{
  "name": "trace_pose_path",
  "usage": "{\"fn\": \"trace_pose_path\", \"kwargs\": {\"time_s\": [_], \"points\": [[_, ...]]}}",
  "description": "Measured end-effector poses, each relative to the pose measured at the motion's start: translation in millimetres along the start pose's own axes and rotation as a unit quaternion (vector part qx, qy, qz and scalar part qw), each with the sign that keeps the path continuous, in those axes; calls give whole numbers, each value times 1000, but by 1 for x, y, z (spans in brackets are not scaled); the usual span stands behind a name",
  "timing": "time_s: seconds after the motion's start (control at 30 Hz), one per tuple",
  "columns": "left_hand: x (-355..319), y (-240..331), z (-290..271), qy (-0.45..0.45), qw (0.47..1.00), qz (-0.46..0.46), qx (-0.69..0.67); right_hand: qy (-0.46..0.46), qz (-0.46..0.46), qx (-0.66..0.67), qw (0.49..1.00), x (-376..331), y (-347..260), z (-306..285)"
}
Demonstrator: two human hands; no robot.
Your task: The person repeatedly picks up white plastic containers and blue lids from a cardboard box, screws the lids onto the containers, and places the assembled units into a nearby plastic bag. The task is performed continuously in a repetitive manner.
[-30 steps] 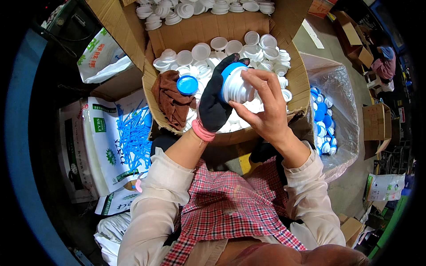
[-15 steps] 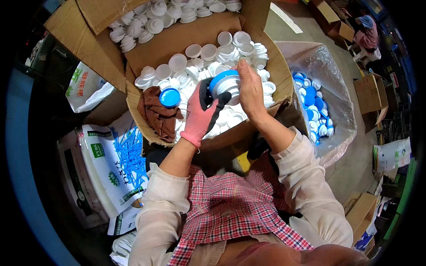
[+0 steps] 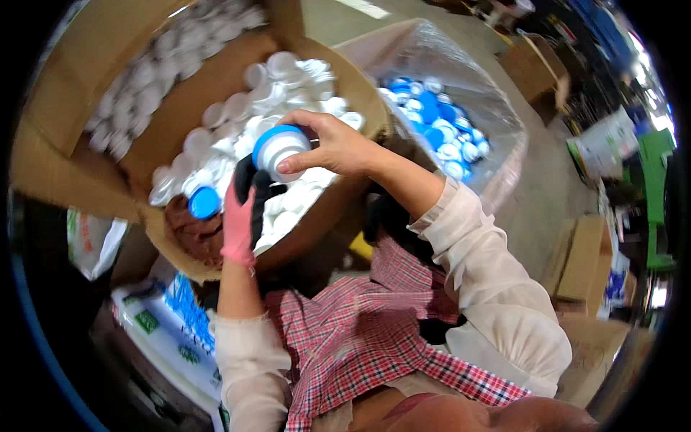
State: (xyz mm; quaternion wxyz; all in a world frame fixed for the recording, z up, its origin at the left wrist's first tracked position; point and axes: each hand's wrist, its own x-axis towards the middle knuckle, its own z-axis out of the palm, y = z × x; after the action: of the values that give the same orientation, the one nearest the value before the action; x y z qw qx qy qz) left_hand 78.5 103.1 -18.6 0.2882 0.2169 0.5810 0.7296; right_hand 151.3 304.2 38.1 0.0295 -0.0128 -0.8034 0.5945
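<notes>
A big brown cardboard box sits open at the top left. A clear plastic bag stands just beside it on the right. White sacks with blue and green print lie at the lower left, and small brown boxes sit far right.

We could not see the left hand's fingertips — the white jar with a blue band covered them. The right hand's palm faced away from us. The far cardboard box was smeared by motion, its white pieces mere blobs. The clear bag's contents were too small to tell apart — just blue and white dots.
</notes>
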Motion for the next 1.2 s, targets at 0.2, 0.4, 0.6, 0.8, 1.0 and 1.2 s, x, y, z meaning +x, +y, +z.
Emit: {"fn": "trace_pose_path", "kwargs": {"time_s": [0.2, 0.4, 0.6, 0.8, 1.0, 1.2], "points": [[-2, 9, 4, 20, 990, 5, 140, 226, 111, -74, 965, -104, 55, -189], [13, -9, 11, 10, 981, -41, 187, 244, 447, -410, 756, -243, 264, -303], [26, -28, 12, 29, 968, -75, 239, 170, 610, -400, 662, -290, 358, -315], [40, -37, 2, 24, 956, -70, 283, 100, 606, -409, 675, -302, 403, -332], [28, -11, -35, 171, 957, -41, 230, 263, 360, -481, 755, -248, 376, -315], [19, 17, -56, 220, 968, 39, 111, 144, 0, -327, 934, -53, 138, -140]]}}
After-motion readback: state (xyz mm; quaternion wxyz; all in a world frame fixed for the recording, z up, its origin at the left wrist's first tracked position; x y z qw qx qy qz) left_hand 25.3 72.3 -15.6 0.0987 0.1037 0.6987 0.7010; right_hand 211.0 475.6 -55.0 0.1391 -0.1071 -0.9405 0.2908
